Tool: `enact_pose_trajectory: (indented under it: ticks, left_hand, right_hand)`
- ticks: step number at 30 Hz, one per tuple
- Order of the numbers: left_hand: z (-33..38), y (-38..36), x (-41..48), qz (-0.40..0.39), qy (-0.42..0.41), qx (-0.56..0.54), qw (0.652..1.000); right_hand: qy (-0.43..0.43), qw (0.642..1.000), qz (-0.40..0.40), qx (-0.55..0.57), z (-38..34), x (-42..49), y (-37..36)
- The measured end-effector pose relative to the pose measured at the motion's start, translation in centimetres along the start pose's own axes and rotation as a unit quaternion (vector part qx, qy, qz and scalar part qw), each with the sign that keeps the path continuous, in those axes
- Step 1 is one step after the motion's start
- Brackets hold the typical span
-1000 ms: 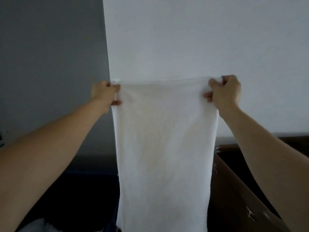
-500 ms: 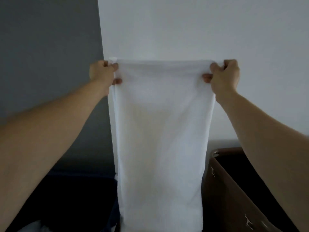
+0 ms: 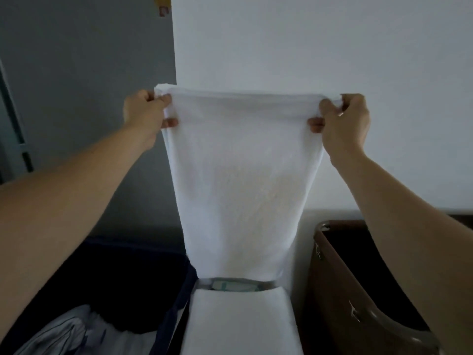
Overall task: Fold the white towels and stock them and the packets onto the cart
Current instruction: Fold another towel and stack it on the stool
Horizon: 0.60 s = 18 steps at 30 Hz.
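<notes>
Towel hangs before white wall; brown bin lower right.

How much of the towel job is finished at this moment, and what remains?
Done: one folded towel lies below, a packet behind it. In hand: the left hand and right hand pinch the top corners of a hanging white towel, not yet folded small. Left: fold and stack it; the pale cloth in the dark bag may wait.

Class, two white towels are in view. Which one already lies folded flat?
The lower towel at bottom centre. The other towel hangs down, its top corners pinched by the left hand and right hand.
</notes>
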<state>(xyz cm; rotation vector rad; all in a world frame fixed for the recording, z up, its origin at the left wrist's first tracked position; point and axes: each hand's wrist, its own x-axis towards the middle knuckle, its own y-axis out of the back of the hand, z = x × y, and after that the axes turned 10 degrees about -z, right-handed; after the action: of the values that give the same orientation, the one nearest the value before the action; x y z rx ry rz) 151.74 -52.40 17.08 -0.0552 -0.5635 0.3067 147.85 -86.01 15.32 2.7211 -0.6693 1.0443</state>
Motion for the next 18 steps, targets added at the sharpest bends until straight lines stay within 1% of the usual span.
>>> enact_pose_trajectory:
  ticks: [8,14,18]
  left_hand:
    - [-1.8,5.8,-13.1,-0.049,0.085,0.022,0.995]
    - [-4.2,12.8,-25.3,-0.106,0.176,0.048,0.977]
    - [-5.1,15.8,-31.7,-0.146,0.212,0.05,0.965]
  right_hand:
    - [-0.064,0.996,-0.017,-0.057,-0.4,-13.5,4.2]
    - [-0.144,0.981,-0.044,-0.122,-1.6,-26.1,7.2]
    - [-0.18,0.973,-0.053,-0.137,-2.2,-32.1,9.3]
